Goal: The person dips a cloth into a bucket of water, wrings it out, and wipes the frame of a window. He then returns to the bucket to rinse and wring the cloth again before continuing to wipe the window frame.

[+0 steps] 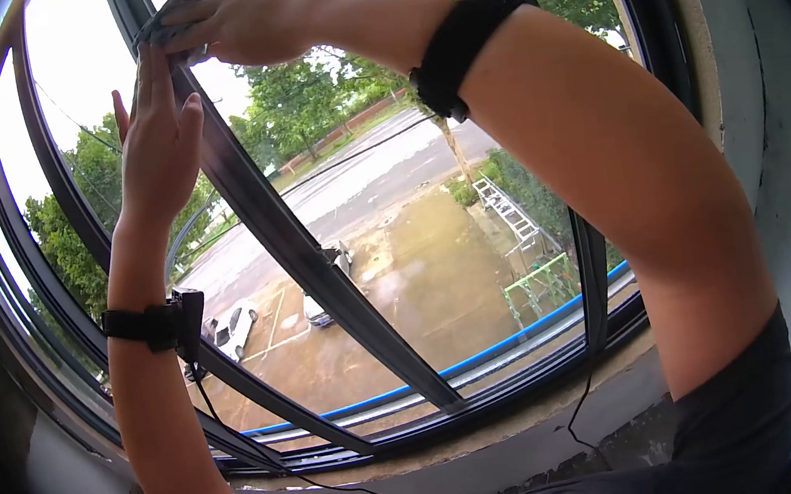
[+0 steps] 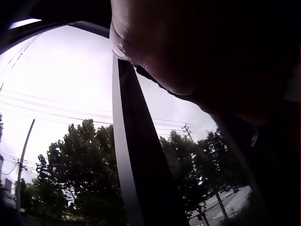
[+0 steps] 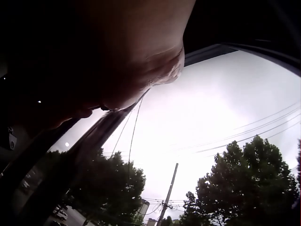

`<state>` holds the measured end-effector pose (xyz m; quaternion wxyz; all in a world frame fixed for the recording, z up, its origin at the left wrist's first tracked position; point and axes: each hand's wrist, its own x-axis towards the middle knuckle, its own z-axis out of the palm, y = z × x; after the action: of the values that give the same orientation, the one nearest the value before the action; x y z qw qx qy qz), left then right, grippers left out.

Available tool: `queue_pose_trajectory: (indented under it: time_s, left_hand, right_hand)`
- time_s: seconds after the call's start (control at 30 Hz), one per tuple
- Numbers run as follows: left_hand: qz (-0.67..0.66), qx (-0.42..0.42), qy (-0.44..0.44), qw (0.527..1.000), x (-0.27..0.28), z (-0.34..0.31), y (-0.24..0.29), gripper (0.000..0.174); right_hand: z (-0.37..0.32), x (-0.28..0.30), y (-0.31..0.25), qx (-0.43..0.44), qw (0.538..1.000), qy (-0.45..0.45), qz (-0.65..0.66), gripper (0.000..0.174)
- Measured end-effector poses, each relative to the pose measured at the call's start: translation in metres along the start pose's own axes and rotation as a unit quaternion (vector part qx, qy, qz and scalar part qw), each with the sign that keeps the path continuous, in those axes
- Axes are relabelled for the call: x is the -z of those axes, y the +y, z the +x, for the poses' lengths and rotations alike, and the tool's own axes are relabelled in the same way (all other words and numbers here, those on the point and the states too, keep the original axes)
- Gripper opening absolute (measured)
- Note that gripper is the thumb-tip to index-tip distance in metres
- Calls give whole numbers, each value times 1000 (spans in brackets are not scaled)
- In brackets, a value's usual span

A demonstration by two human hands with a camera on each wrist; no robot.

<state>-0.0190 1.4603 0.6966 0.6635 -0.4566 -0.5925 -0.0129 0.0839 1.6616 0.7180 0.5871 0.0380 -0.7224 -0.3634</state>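
A grey cloth [image 1: 168, 22] is bunched against the upper part of a dark window-frame bar [image 1: 267, 212]. My right hand [image 1: 251, 19] reaches across from the right and holds the cloth to the bar, fingers over it. Below it my left hand [image 1: 158, 146] points upward with straight fingers, its fingertips right at the cloth's lower edge. In the left wrist view, the shadowed left hand [image 2: 160, 56] covers the top of the bar [image 2: 146, 179]. The right hand [image 3: 146, 70] is dark in the right wrist view, its fingers mostly hidden.
More window bars [image 1: 58, 157] stand to the left, above the sill [image 1: 525, 378]. A black cable [image 1: 294, 475] hangs from the left wrist camera. Outside are parked cars [image 1: 231, 332], a ladder [image 1: 507, 208], trees [image 1: 295, 113] and a road.
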Motion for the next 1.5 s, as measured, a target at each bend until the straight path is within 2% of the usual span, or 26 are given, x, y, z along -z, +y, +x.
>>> queue_pose_trajectory:
  time_s: [0.03, 0.07, 0.13, 0.17, 0.2, 0.27, 0.33, 0.4, 0.47, 0.5, 0.67, 0.73, 0.93, 1.07, 1.2, 1.27, 1.4, 1.47, 1.5]
  left_hand:
    - [-8, -12, 22, 1000, -6, 14, 13, 73]
    - [-18, -21, 37, 999, -11, 26, 25, 71]
    - [-34, -40, 58, 997, -20, 50, 53, 70]
    - [-36, -58, 73, 995, -24, 60, 68, 72]
    - [10, -76, 52, 996, -26, 70, 77, 74]
    - [-7, -84, 71, 994, -31, 85, 105, 76]
    - [-26, -77, 34, 996, -27, 91, 137, 80]
    - [-63, -79, 39, 994, -31, 91, 166, 82]
    - [-73, -95, 60, 991, -38, 86, 188, 85]
    - [-84, -95, 58, 990, -38, 81, 196, 85]
    - [-119, -99, 55, 987, -31, 60, 205, 86]
    - [-110, -111, 8, 988, -25, 45, 199, 86]
    - [-104, -95, 2, 990, -17, 23, 164, 86]
    - [-60, -74, 8, 995, -11, 6, 116, 85]
    - [39, -52, -6, 998, 9, -20, 54, 87]
    - [65, -33, -18, 997, 17, -41, 25, 88]
    - [64, -9, -27, 998, 28, -90, -29, 88]
    - [112, 31, -46, 992, 34, -121, -49, 87]
    - [122, 34, -36, 991, 34, -139, -59, 86]
  right_hand:
    - [-14, 4, 14, -22, 999, 23, 16, 52]
    - [-27, 9, 31, -8, 1000, 15, -3, 54]
    - [-55, 44, 72, 36, 987, -42, 151, 63]
    - [-70, 45, 82, 34, 988, -52, 144, 63]
    - [-84, 43, 91, 23, 993, -33, 108, 63]
    - [-112, 43, 106, 13, 998, -20, 62, 63]
    - [-138, 48, 117, 7, 996, -11, 86, 59]
    - [-166, 47, 126, 0, 997, -36, 73, 60]
    - [-194, 34, 132, -11, 998, -3, -64, 55]
    - [-201, 43, 130, 13, 998, -4, -58, 55]
    - [-218, 59, 108, 17, 998, -49, -29, 55]
    - [-222, 50, 95, 3, 999, -49, -11, 56]
    - [-191, 46, 75, 40, 997, -67, -27, 60]
    - [-144, 29, 48, 57, 998, -5, -3, 60]
    - [-79, 24, -6, 47, 997, 57, -3, 58]
    - [-43, 43, -40, 37, 994, -10, 103, 64]
    - [2, 26, -96, 70, 981, 25, 180, 70]
    - [20, 14, -129, 68, 985, 14, 155, 71]
    - [26, 3, -147, 69, 989, 66, 117, 64]
